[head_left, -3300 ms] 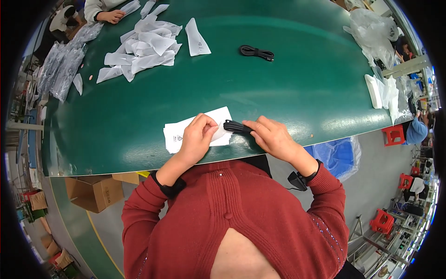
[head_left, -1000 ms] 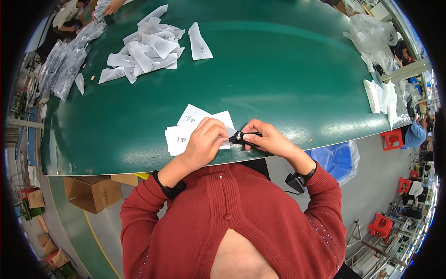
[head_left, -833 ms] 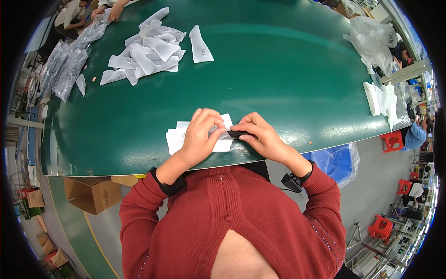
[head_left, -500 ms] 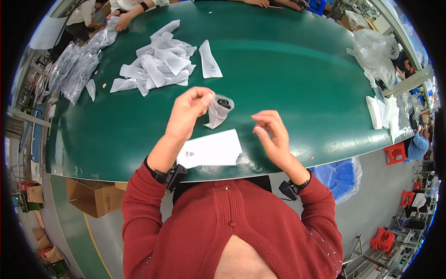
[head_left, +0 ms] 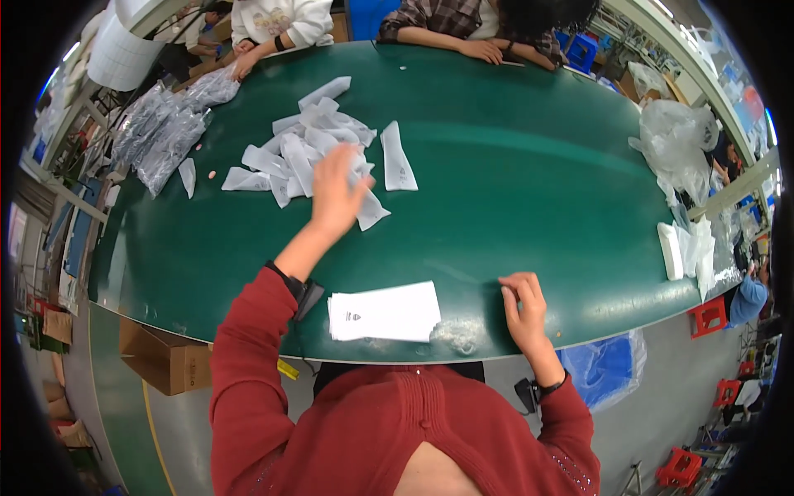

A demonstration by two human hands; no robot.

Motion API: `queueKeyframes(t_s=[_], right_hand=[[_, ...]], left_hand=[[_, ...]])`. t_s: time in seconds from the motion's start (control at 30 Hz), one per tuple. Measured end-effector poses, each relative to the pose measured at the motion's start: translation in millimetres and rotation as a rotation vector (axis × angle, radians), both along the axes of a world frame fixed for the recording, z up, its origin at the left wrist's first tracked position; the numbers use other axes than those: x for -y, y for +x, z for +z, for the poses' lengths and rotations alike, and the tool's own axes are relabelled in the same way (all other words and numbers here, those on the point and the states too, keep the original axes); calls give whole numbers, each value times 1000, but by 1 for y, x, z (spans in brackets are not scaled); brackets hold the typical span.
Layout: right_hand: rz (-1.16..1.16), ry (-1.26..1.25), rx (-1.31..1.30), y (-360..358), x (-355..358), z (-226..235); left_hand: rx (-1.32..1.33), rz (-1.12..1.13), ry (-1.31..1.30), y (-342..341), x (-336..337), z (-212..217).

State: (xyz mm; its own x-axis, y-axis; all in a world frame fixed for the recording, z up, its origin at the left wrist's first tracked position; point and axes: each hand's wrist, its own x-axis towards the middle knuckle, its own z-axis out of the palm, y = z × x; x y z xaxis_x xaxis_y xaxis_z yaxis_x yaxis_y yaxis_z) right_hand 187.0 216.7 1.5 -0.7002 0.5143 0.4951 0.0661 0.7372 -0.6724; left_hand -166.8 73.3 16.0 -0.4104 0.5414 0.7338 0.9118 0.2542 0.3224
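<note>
My left hand (head_left: 335,194) reaches over the right side of a heap of frosted translucent pouches (head_left: 289,157). Its fingers are apart and it seems to hold nothing. Just beside its thumb lies one pouch (head_left: 372,215), partly covered by the hand. My right hand (head_left: 527,312) hovers by the table's near edge, fingers loosely bent and thumb apart, with nothing in it. Between my arms, close to the same edge, is a stack of flat white printed sleeves (head_left: 385,312). A single pouch (head_left: 399,157) rests apart, right of the heap.
Clear plastic bags (head_left: 161,132) are bunched at the green table's (head_left: 513,198) far left. More plastic bags (head_left: 678,149) and white packets (head_left: 670,252) line its right edge. Two co-workers sit across. A cardboard box (head_left: 169,360) and blue plastic-lined bin (head_left: 604,368) stand below.
My left hand has gone forward to the heap. The pouch with a dark item that it held has left its former place. My right hand has dropped slightly, and the view has tilted up.
</note>
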Motion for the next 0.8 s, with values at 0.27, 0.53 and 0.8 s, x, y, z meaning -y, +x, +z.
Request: queueKeyframes(t_s=[0.27,0.53,0.8], right_hand=[[-140,-10,133,12,-8,-27],[-184,12,167,2,-11,-22],[-197,58,218,-3,-9,-24]], left_hand=[[-290,-244,-628,-11,-38,-28],[-362,-73,-774,-101,-33,-34],[-406,202,-839,-201,-3,-29]])
